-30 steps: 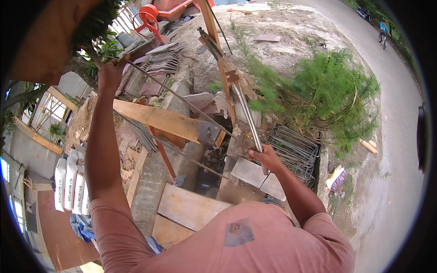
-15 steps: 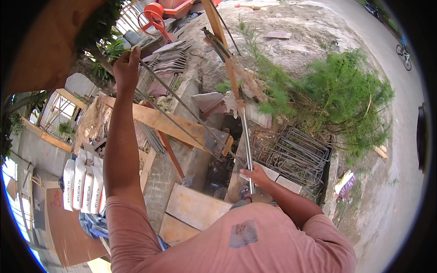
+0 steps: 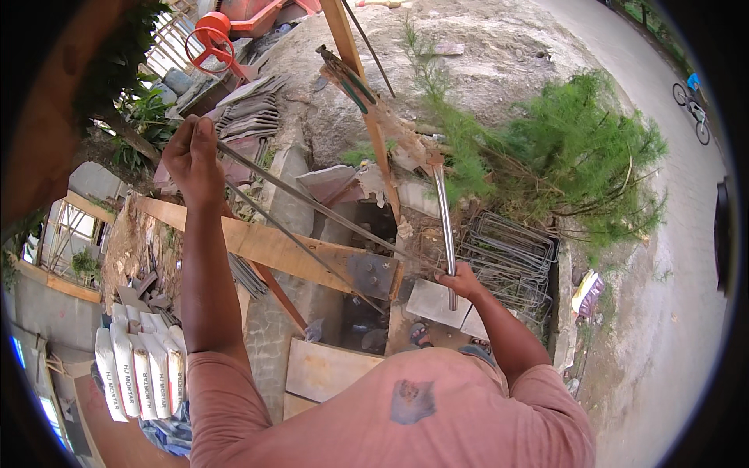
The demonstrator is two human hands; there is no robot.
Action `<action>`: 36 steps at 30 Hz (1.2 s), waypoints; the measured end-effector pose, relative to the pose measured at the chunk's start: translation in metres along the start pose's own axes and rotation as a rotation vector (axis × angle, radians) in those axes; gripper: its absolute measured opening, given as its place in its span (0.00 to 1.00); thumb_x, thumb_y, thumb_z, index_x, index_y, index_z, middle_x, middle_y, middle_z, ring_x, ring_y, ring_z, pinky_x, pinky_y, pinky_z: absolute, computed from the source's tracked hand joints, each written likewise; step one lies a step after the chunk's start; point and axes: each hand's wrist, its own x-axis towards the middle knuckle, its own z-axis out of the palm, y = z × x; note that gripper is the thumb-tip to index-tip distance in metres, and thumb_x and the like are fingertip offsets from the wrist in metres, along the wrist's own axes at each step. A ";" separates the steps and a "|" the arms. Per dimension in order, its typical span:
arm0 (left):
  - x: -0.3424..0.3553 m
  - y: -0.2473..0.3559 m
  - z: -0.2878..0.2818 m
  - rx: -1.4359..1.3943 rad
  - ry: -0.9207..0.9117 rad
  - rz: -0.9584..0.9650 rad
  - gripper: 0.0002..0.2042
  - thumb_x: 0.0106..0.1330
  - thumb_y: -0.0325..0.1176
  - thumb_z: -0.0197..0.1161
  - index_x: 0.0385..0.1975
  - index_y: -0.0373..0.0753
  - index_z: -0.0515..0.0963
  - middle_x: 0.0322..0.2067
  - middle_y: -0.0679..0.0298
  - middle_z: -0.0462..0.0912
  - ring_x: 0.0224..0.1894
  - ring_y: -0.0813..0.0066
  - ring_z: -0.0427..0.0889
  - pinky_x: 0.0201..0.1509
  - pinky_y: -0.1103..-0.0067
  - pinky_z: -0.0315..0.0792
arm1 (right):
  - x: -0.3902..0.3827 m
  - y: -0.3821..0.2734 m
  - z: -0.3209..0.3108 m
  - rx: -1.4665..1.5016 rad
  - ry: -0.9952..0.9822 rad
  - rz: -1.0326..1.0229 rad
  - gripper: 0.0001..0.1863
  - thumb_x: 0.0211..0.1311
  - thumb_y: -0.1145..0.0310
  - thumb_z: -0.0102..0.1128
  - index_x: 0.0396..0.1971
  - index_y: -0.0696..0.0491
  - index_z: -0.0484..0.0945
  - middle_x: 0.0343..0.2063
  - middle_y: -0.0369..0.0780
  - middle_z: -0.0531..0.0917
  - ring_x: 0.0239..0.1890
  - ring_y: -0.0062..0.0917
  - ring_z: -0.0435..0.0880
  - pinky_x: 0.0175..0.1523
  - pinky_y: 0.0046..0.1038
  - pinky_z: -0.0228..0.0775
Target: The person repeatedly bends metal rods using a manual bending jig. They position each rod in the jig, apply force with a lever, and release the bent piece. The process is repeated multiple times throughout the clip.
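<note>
I see the big rock mound (image 3: 499,54) up top, the green bush (image 3: 577,148) to its right, then the long wooden plank (image 3: 273,246) crossing below. White mortar sacks (image 3: 136,370) stand packed in a row at lower left, and wire rebar cages (image 3: 507,253) are stacked by the bush. My left hand (image 3: 191,160) is raised, fist wrapped around thin grey steel rods (image 3: 312,207) slanting down-right. My right hand (image 3: 462,281) grips a shiny upright metal pipe (image 3: 443,226)

- Ground (image 3: 624,335) below me: lying on it are flat boards (image 3: 328,370), a stack of wire stirrup frames (image 3: 507,249), and white mortar sacks (image 3: 140,370) leaning together.
</note>
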 end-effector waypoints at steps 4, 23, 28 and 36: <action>0.003 -0.006 0.000 0.031 0.069 -0.016 0.20 0.69 0.39 0.55 0.16 0.41 0.58 0.18 0.76 0.52 0.24 0.86 0.50 0.27 0.80 0.46 | 0.033 -0.023 -0.025 0.007 -0.014 0.030 0.13 0.52 0.65 0.66 0.18 0.56 0.74 0.14 0.30 0.70 0.20 0.15 0.66 0.26 0.25 0.61; -0.061 -0.026 -0.193 -0.034 0.361 -0.040 0.20 0.68 0.44 0.48 0.14 0.44 0.56 0.14 0.70 0.49 0.19 0.78 0.50 0.25 0.78 0.47 | -0.104 -0.053 0.039 0.210 -0.302 0.188 0.14 0.53 0.66 0.67 0.35 0.61 0.82 0.24 0.40 0.84 0.27 0.21 0.82 0.36 0.26 0.75; -0.070 0.008 -0.204 0.105 0.445 -0.041 0.22 0.69 0.46 0.47 0.14 0.45 0.55 0.14 0.70 0.50 0.18 0.78 0.50 0.25 0.78 0.47 | -0.111 -0.059 0.026 -0.049 -0.314 0.105 0.11 0.56 0.71 0.67 0.34 0.61 0.80 0.27 0.40 0.84 0.30 0.20 0.81 0.38 0.25 0.74; -0.095 -0.064 -0.173 1.012 0.236 -0.634 0.35 0.64 0.65 0.52 0.20 0.30 0.74 0.14 0.62 0.68 0.21 0.69 0.65 0.28 0.66 0.63 | -0.105 -0.103 -0.019 -0.168 0.034 -0.067 0.11 0.53 0.63 0.69 0.27 0.57 0.81 0.18 0.38 0.79 0.22 0.21 0.77 0.31 0.27 0.70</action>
